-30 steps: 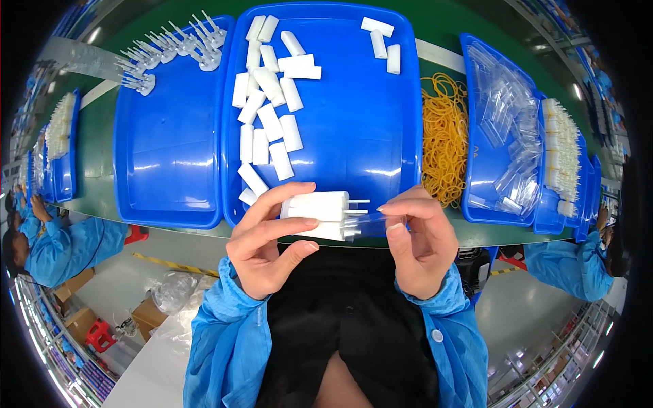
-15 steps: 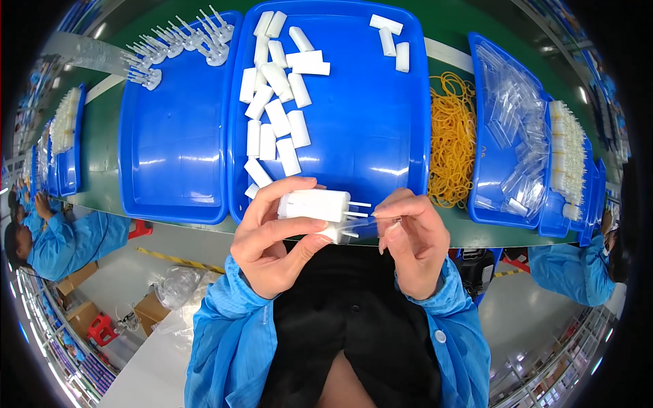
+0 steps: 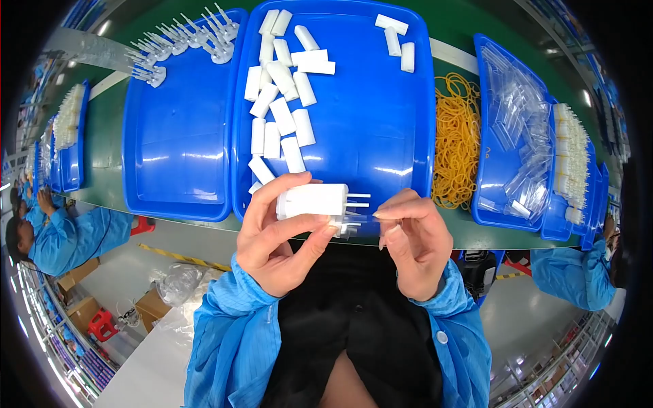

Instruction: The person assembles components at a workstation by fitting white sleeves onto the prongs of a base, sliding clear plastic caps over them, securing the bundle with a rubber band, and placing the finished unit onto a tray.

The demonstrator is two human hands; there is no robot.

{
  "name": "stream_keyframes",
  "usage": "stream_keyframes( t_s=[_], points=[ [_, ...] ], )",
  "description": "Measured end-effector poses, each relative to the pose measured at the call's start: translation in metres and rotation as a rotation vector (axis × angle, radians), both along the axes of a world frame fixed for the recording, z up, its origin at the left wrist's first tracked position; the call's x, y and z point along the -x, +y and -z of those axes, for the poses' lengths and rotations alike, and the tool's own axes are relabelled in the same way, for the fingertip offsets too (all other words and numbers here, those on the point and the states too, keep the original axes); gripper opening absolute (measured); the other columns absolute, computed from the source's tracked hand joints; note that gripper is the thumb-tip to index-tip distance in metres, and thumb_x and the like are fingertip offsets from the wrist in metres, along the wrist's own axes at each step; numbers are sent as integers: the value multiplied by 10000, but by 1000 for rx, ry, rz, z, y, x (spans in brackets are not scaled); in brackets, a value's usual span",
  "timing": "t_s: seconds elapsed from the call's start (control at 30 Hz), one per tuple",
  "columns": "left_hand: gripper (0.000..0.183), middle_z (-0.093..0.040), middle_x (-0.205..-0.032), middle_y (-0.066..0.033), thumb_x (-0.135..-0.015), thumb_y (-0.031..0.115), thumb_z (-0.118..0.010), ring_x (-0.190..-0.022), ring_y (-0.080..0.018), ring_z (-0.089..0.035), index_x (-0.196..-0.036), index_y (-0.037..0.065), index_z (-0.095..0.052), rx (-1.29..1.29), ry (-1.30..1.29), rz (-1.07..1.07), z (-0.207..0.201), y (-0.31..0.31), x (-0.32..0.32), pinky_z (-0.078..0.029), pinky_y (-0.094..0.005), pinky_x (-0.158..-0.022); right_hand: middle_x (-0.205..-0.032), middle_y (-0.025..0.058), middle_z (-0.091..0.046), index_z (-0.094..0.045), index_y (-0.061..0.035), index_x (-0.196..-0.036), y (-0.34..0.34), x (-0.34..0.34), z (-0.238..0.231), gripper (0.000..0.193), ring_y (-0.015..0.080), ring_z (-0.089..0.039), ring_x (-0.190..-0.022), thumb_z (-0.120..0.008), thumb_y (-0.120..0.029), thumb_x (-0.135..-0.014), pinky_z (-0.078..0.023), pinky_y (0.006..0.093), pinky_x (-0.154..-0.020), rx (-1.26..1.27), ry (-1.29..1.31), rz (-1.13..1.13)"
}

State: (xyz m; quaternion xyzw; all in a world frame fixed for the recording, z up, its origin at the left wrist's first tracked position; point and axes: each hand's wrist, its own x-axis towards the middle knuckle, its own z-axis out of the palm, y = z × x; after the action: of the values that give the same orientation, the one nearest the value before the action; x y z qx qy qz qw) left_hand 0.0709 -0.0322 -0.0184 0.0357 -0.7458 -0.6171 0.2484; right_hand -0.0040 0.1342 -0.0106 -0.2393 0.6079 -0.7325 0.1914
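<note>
My left hand (image 3: pixel 275 238) is closed around white plastic blocks (image 3: pixel 316 200), with thin white prongs (image 3: pixel 358 200) sticking out to the right. Its thumb and fingers press the front of the bundle; how many blocks it has is partly hidden. Beneath the prongs, a clear plastic sleeve (image 3: pixel 366 228) spans the gap between my hands. My right hand (image 3: pixel 423 234) pinches the sleeve's right end between thumb and fingers. Both hands are just over the near edge of a blue tray (image 3: pixel 371 129) where several loose white blocks (image 3: pixel 281 115) lie, mostly on its left side.
To the left, another blue tray (image 3: pixel 177 136) holds several round-based white parts with upright pins (image 3: pixel 219 42). Yellow rubber bands (image 3: pixel 456 143) lie heaped right of the middle tray. Further right, a blue tray (image 3: pixel 491 178) carries clear sleeves (image 3: pixel 520 112). Co-workers in blue sit at both sides.
The white blocks in my left hand have turned slightly, so their prongs point more squarely right. My right hand keeps its pinch on the sleeve. The whole view has shifted a little.
</note>
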Motion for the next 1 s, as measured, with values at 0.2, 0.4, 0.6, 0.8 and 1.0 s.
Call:
stream_keyframes(
  t_s=[0.2, 0.4, 0.6, 0.8, 1.0],
  points=[
    [247, -460, -1190, -216, -673, -65, -724, -1005, -324, -577, -885, 22, -632, 131, 17, -43, -2, 1, 2, -519, -381, -797, -909, 108, -553, -522, 28, -991, 0, 2, 1, 149, 105, -463, -722, -558, -53, -871, -381, 228, -677, 77, -235, -31],
    [249, -467, -1191, -242, -682, -62, -711, -1005, -342, -579, -906, 13, -634, 104, 33, -38, -4, 2, 6, -507, -399, -818, -889, 103, -548, -524, 31, -993, -4, 0, 6, 153, 117, -465, -718, -559, -26, -856, -384, 229, -661, 22, 28, 94],
    [268, -496, -1162, -259, -695, -79, -688, -1018, -365, -572, -947, 0, -641, 113, 24, 71, -5, -7, 5, -499, -403, -835, -847, 100, -564, -542, 28, -973, 4, 10, 3, 149, 128, -472, -694, -567, 10, -827, -388, 229, -637, -59, 159, 181],
    [273, -508, -1164, -229, -694, -94, -689, -1019, -348, -577, -945, 2, -641, 116, 0, 83, -4, -4, 4, -502, -397, -837, -828, 97, -572, -562, 13, -943, 3, 11, 1, 147, 129, -480, -651, -595, 27, -800, -389, 224, -597, -120, 247, 144],
    [295, -497, -1184, -243, -722, -81, -673, -1032, -343, -573, -1003, -10, -617, 84, 54, 151, -1, -3, 7, -510, -377, -829, -843, 99, -574, -578, 24, -945, 3, 13, 2, 148, 128, -479, -678, -604, 17, -799, -387, 226, -606, -97, 236, 110]
  ],
)
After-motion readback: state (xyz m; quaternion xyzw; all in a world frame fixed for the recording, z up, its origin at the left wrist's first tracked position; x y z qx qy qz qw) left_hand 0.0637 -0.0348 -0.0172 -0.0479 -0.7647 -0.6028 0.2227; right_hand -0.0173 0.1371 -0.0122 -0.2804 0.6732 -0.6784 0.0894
